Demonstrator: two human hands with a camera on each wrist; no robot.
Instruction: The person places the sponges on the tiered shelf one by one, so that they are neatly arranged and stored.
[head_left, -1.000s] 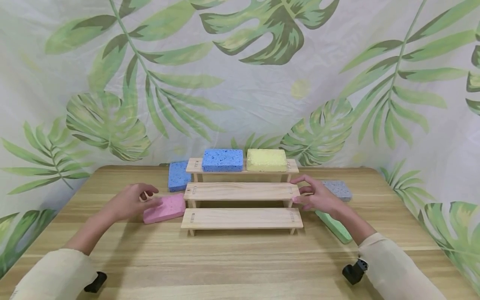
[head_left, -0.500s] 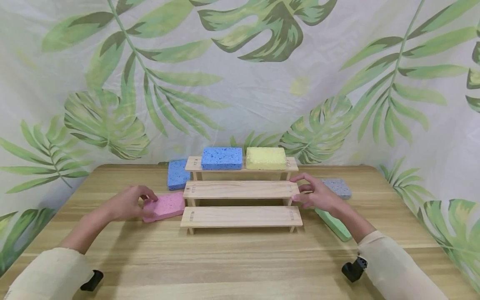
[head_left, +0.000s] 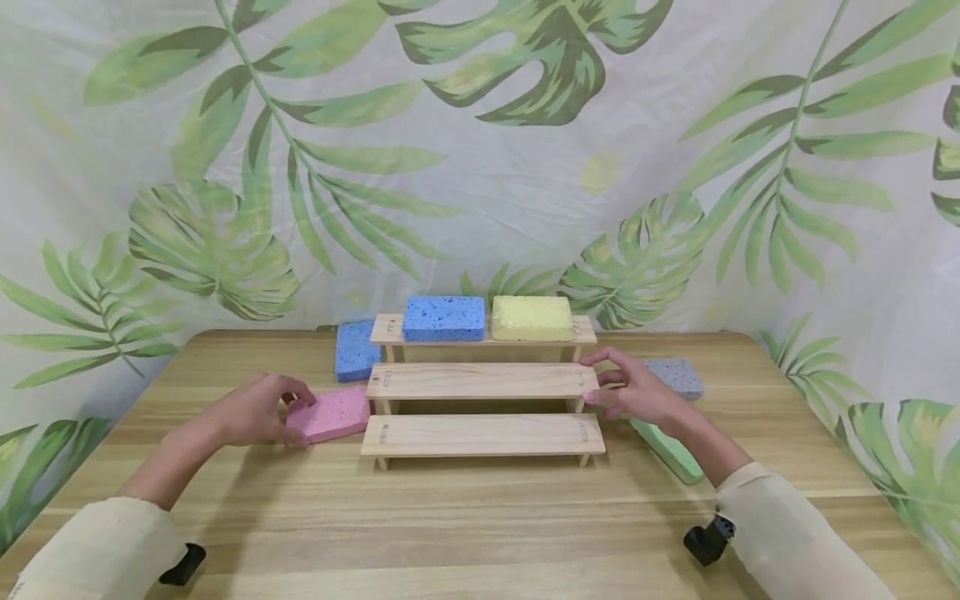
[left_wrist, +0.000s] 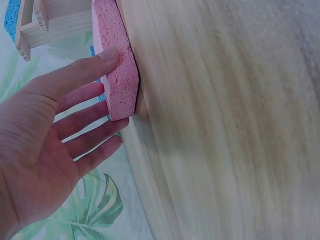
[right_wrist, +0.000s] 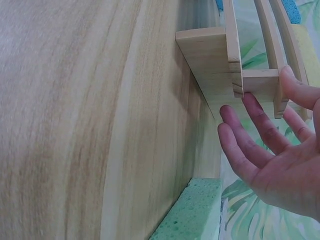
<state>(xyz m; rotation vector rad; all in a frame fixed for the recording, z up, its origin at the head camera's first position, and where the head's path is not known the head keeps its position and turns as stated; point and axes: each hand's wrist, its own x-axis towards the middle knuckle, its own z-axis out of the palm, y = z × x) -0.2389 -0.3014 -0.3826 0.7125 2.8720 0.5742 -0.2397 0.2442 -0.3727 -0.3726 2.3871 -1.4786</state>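
Observation:
My left hand point(head_left: 294, 410) pinches the left end of a pink sponge point(head_left: 333, 412) that lies on the table, left of a three-tier wooden stand point(head_left: 483, 382). In the left wrist view the thumb point(left_wrist: 95, 62) presses one face of the pink sponge point(left_wrist: 117, 55) and the fingers reach round its far side. My right hand point(head_left: 602, 379) is open, its straight fingers point(right_wrist: 260, 117) touching the right end of the stand point(right_wrist: 212, 65) at the middle tier. A blue sponge point(head_left: 442, 318) and a yellow sponge point(head_left: 532, 317) sit on the top tier.
A second blue sponge point(head_left: 352, 350) lies behind the stand's left end. A grey sponge point(head_left: 678, 375) and a green sponge point(head_left: 670, 452) lie to the right, by my right wrist. A leaf-print cloth point(head_left: 480, 167) hangs behind the wooden table point(head_left: 465, 525).
My left hand slid from the top of the pink sponge to its left end and took hold of it; the sponge shifted slightly. The right hand stayed at the stand.

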